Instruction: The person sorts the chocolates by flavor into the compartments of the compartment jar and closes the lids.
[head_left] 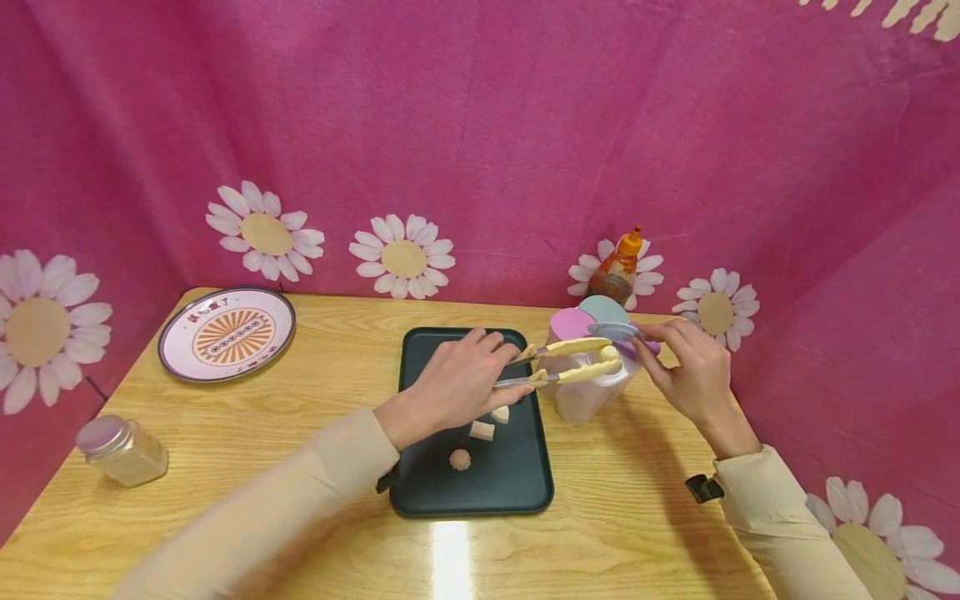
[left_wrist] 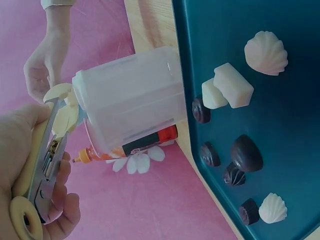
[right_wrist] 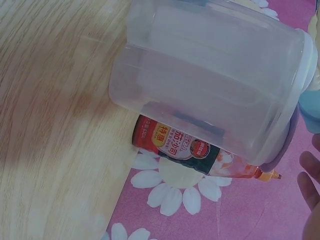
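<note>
Inside the left grip (head_left: 459, 382), yellow-tipped tongs (head_left: 576, 374).

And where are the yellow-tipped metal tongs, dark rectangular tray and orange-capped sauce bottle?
Yellow-tipped metal tongs (head_left: 573, 347): head view, upper tip.
Dark rectangular tray (head_left: 506, 475): head view, bare surface.
Orange-capped sauce bottle (right_wrist: 182, 144): right wrist view, label.

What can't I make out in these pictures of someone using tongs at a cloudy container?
Head view: part of the dark tray, hidden by the left hand.
Right wrist view: most of the right hand, cut off by the right edge.
Left wrist view: anything inside the container, blurred by its cloudy walls.
Head view: contents of the jar, too small to identify.
</note>
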